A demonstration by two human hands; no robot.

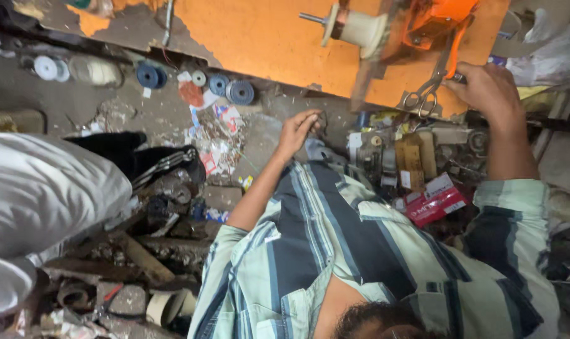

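I see the right hand (pixel 489 94) clenched round the handle of the scissors (pixel 430 88) hanging at the orange board (pixel 266 37), not yet lifted clear, while the left hand (pixel 297 132) hangs loosely curled, grasping nothing, above the littered floor (pixel 109 113).

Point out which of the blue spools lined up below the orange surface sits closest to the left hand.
The ribbed dark-blue spool at the row's right end, nearest the left hand; the other blue spools lie farther left.

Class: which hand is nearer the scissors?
Right. The right hand is just beside the scissors, to their right; the left hand is far off to their left, lower.
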